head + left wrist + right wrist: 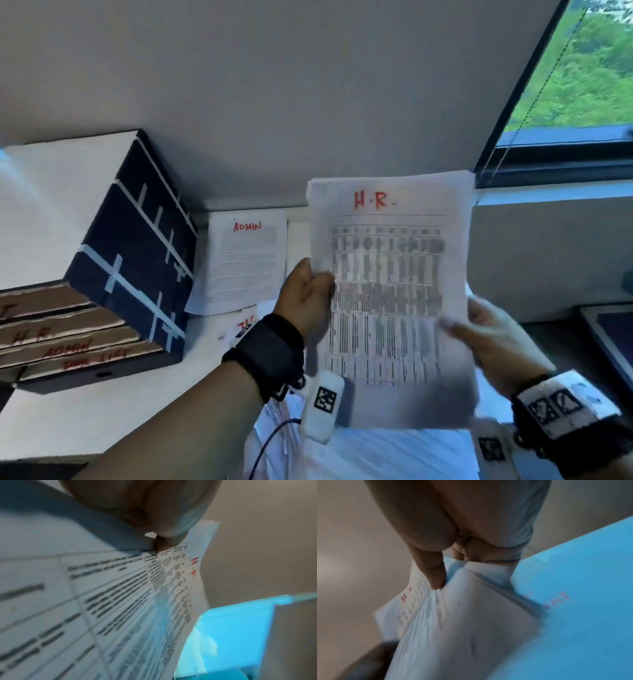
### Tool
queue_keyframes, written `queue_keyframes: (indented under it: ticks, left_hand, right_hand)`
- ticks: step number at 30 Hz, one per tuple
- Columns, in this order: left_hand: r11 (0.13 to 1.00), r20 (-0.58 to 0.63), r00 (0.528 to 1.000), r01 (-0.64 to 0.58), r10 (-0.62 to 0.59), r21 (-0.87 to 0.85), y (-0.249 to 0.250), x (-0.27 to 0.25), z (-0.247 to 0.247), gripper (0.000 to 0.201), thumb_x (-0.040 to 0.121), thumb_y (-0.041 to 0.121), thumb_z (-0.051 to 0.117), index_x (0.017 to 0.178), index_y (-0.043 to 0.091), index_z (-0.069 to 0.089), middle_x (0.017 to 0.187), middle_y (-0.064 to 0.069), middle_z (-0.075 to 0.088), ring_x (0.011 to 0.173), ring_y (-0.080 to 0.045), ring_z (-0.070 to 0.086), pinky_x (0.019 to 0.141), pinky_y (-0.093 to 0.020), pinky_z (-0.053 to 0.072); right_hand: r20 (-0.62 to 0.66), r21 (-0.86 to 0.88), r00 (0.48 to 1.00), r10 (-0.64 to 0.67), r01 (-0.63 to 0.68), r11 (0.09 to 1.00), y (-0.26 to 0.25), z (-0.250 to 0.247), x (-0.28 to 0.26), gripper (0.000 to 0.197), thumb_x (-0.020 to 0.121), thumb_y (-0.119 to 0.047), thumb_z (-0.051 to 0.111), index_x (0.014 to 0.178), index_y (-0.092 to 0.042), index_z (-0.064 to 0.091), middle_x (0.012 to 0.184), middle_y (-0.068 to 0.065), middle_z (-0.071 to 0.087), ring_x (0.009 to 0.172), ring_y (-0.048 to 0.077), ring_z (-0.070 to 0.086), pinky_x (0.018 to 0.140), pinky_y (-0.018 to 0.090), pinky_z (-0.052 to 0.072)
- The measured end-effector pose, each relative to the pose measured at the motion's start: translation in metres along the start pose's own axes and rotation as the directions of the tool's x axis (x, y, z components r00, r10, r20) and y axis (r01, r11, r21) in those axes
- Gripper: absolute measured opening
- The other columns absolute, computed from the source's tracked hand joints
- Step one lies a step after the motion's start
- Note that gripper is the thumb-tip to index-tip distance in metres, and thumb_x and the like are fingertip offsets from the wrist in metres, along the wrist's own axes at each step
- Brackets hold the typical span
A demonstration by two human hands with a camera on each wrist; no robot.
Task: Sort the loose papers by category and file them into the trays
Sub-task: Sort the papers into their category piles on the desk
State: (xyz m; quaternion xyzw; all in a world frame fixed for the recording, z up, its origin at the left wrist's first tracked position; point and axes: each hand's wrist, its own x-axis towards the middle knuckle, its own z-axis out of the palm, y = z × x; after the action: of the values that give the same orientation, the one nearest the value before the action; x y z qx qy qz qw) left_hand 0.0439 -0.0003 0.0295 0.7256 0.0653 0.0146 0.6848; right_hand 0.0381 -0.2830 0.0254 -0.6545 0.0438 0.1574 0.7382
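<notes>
Both hands are holding a sheet marked "H.R." (390,291) upright above the counter (68,421). The left hand (305,301) is pinching its left edge; the right hand (493,339) is gripping its right edge. The labelled trays (68,335) are sitting far left, and an "ADMIN" sheet (246,260) is lying between them and the held sheet.

Left: we find the stacked trays (78,329) blocking that side.
Ahead: the ADMIN sheet (245,260) lies flat on the bench (61,421); wall (274,102) behind.
Between: open air above bench.
</notes>
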Motion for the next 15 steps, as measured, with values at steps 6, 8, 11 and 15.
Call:
queue_keyframes:
  ticks: [6,8,11,15]
  left_hand:
    - [0.934,-0.094,0.964,0.265,-0.249,0.240,-0.022,0.030,-0.044,0.013,0.097,0.024,0.049,0.086,0.018,0.046,0.077,-0.001,0.046,0.077,-0.022,0.045,0.070,-0.031,0.038]
    - [0.915,-0.081,0.952,0.305,-0.294,0.266,-0.021,0.038,-0.054,0.027,0.089,0.031,0.053,0.108,0.011,0.054,0.099,-0.007,0.059,0.091,-0.024,0.056,0.080,-0.034,0.045]
    - [0.888,-0.021,0.934,0.347,-0.358,0.302,-0.018,0.050,-0.070,0.048,0.075,0.035,0.058,0.115,0.010,0.059,0.106,-0.012,0.067,0.085,-0.024,0.060,0.073,-0.034,0.045]
    - [0.885,0.005,0.933,0.341,-0.361,0.317,-0.023,0.059,-0.085,0.036,0.079,0.023,0.060,0.102,-0.005,0.067,0.101,-0.013,0.071,0.089,-0.031,0.064,0.072,-0.030,0.048]
  right_hand:
    - [-0.026,-0.206,0.970,0.243,-0.243,0.948,0.062,0.043,-0.006,0.024,0.080,-0.007,0.066,0.104,-0.003,0.066,0.093,0.017,0.073,0.068,0.026,0.066,0.049,0.034,0.052]
    - [-0.138,-0.280,0.968,0.212,-0.243,0.929,0.069,0.055,0.020,0.019,0.080,-0.012,0.063,0.097,-0.005,0.066,0.096,0.021,0.070,0.074,0.032,0.064,0.050,0.039,0.054]
    - [-0.178,-0.230,0.958,0.225,-0.263,0.937,0.056,0.075,0.060,0.015,0.094,-0.001,0.052,0.095,-0.011,0.064,0.096,0.014,0.067,0.080,0.028,0.061,0.053,0.032,0.054]
    - [-0.154,-0.219,0.955,0.253,-0.282,0.934,0.042,0.095,0.117,0.015,0.097,-0.003,0.050,0.094,-0.013,0.061,0.103,0.015,0.063,0.084,0.027,0.058,0.059,0.032,0.052]
